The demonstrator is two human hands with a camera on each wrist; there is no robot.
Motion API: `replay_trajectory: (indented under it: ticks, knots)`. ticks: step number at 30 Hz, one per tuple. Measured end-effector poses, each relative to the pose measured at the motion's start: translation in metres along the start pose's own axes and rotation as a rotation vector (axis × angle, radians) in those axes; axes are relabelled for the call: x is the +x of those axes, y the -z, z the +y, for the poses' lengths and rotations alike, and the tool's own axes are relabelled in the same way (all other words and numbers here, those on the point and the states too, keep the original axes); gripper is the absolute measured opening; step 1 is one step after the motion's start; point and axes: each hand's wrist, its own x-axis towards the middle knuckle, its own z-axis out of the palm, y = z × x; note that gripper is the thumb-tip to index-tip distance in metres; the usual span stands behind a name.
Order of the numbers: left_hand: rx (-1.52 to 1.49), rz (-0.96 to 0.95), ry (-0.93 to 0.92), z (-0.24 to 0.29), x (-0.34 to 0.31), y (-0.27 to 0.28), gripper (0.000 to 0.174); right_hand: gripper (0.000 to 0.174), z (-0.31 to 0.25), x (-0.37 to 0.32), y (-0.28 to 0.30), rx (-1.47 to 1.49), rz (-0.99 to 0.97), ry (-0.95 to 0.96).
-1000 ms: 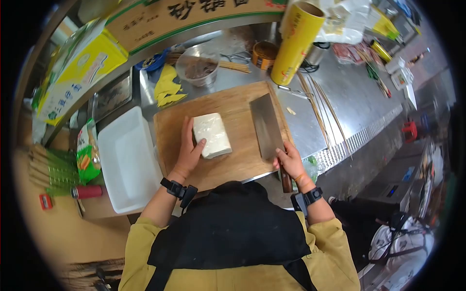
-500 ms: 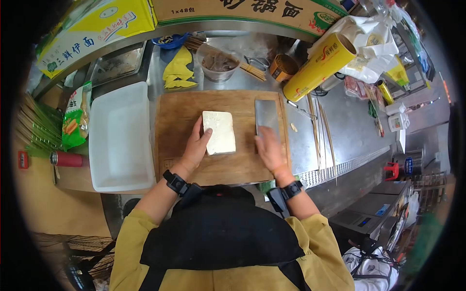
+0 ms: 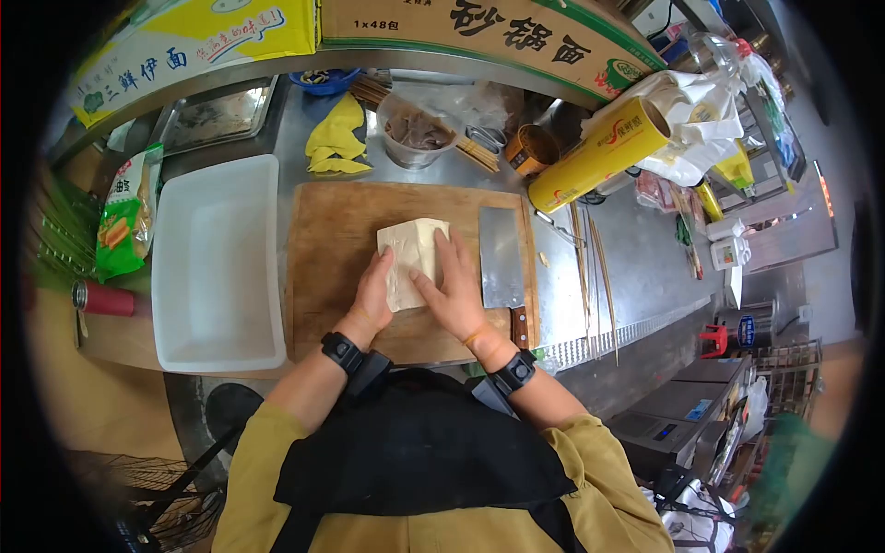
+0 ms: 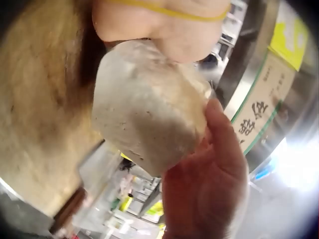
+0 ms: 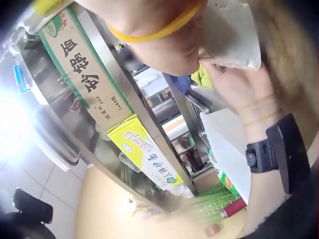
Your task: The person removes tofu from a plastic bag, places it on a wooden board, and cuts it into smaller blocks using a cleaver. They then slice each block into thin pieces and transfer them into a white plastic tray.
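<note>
A white block of tofu (image 3: 406, 263) stands tilted over the wooden cutting board (image 3: 327, 276), one side face turned up beside its broad face. My left hand (image 3: 371, 295) holds it by the left side. My right hand (image 3: 452, 293) grips its right side, thumb across the front and fingers along the far edge. In the left wrist view the right fingers (image 4: 219, 129) reach round the edge of the block. A cleaver (image 3: 501, 258) lies flat on the board's right side, its wooden handle toward me, with no hand on it.
Left of the board stands a white plastic tub (image 3: 217, 267). Behind it are a yellow cloth (image 3: 336, 138), a clear bowl of dark food (image 3: 417, 134) and an open can (image 3: 532, 149). A yellow cling film roll (image 3: 599, 155) leans at the back right, near skewers (image 3: 599, 276).
The right hand has set the cleaver down on the board, let go of it and moved left onto the tofu. The tofu block, flat before, is now tilted up between both hands.
</note>
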Motion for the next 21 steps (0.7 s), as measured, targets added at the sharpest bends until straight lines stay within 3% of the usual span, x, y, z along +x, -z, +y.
replay_trajectory:
  ticks: [3,4,7,8,12,15,16,21]
  knots:
    - [0.926,0.183,-0.599,-0.009,0.028,0.009,0.050,0.067,-0.009,-0.002,0.012,-0.195,-0.051,0.032]
    - [1.022,0.295,-0.583,0.001,0.029,0.014,0.053,0.066,0.005,-0.005,0.003,-0.228,-0.055,0.039]
    - [0.832,0.139,-0.522,0.024,0.017,0.018,0.054,0.061,0.014,-0.005,0.002,-0.211,-0.072,0.082]
    - [0.665,0.030,-0.335,0.025,0.012,0.019,0.058,0.059,0.015,-0.007,0.003,-0.186,-0.074,0.094]
    - [0.526,-0.108,-0.214,0.000,0.009,0.014,0.061,0.050,0.052,-0.012,-0.008,0.345,0.140,-0.219]
    - [0.449,-0.106,-0.257,-0.018,0.007,-0.002,0.060,0.050,0.058,-0.012,-0.008,0.548,0.115,-0.446]
    - [0.541,-0.145,-0.348,-0.034,0.022,0.009,0.066,0.050,0.050,-0.010,-0.002,0.454,-0.042,-0.439]
    - [0.675,-0.019,-0.446,-0.047,0.019,-0.017,0.073,0.054,0.072,0.007,-0.018,0.595,-0.078,-0.374]
